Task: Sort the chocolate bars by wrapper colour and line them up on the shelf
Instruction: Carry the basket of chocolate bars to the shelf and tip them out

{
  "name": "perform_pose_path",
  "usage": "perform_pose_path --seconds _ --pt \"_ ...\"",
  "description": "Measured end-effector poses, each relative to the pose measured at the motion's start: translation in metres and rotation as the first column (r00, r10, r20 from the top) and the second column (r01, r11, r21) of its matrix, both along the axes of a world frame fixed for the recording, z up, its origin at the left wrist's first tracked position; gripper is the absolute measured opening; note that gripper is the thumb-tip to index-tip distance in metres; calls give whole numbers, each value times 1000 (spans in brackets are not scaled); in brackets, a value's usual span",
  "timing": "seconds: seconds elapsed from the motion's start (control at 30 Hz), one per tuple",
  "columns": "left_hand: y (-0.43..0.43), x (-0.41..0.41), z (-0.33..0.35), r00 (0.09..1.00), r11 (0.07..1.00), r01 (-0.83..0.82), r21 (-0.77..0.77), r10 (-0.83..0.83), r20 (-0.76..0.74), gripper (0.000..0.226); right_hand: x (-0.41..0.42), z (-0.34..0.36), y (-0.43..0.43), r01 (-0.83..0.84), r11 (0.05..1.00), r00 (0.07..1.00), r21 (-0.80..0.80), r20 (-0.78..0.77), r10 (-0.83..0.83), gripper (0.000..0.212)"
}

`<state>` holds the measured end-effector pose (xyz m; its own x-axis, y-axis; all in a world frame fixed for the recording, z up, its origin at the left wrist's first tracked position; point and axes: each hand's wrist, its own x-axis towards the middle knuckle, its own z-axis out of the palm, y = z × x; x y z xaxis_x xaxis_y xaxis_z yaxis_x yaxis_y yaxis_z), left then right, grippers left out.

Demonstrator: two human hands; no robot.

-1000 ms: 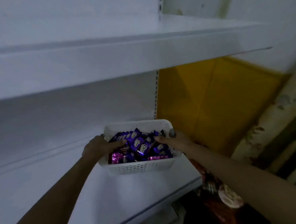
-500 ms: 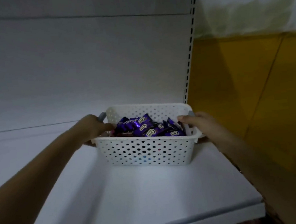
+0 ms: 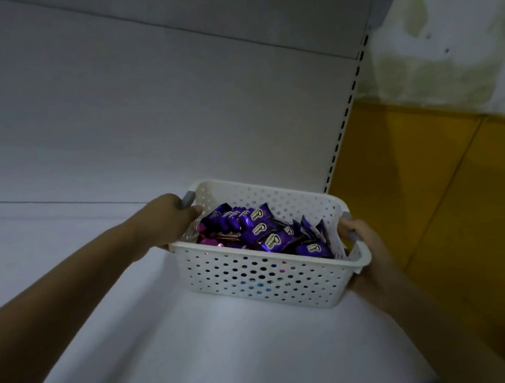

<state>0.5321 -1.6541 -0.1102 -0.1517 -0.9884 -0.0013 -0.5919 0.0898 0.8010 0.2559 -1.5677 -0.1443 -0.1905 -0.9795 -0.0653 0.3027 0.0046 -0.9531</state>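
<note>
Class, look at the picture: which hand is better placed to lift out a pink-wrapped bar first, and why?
Probably the left. The left hand grips the basket by the handle beside the pink bars. The right hand holds the opposite handle, with the purple bars between.

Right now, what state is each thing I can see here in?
basket, upright, held at both ends
purple bars, heaped loose in the basket
pink bars, partly buried at the basket's left side
shelf, bears the basket near its right end
left hand, fingers curled round the grey handle
right hand, fingers curled round the other handle
</note>
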Motion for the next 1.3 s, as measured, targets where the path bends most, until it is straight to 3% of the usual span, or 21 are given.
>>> perform_pose_path --seconds 0.2,0.33,0.4,0.47,0.57,0.67,0.73,0.8,0.93,1.0,1.13,1.3 --pt "-12 3 -1 998 998 63 -11 -63 25 26 15 2 9 10 1000 995 -14 99 -9 40" --pt "-12 7 -4 993 992 116 -50 -116 1 28 26 8 26 -36 998 996 -49 78 40 38" --pt "-15 12 -8 995 983 97 -155 -94 31 31 38 8 32 36 994 995 -102 98 -26 38" --pt "-19 15 -11 988 918 76 -389 -18 152 31 55 8 32 166 972 981 -166 131 -145 37" --pt "-23 19 -17 982 761 157 -630 -56 178 43 80 10 31 460 854 888 -242 155 -434 58" --pt "-9 21 -30 934 731 337 -593 -341 109 82 106 12 25 632 692 760 -349 101 -642 53" --pt "4 24 -47 890 749 386 -538 -456 4 107 126 10 19 641 649 730 -409 63 -681 46" --pt "11 32 -64 887 777 404 -482 -461 0 126 148 6 13 623 610 695 -489 -11 -719 46" --pt "7 47 -81 893 753 389 -530 -450 15 129 186 -7 3 508 577 549 -640 -275 -789 68" --pt "5 48 -83 913 781 351 -516 -408 2 132 194 -19 1 466 567 499 -679 -328 -802 73" --pt "-6 45 -91 903 772 409 -486 -420 92 136 181 -35 -4 414 611 518 -675 -377 -768 82" --pt "-12 43 -95 891 800 453 -393 -423 168 146 179 -30 -5 376 784 781 -495 -287 -555 122"
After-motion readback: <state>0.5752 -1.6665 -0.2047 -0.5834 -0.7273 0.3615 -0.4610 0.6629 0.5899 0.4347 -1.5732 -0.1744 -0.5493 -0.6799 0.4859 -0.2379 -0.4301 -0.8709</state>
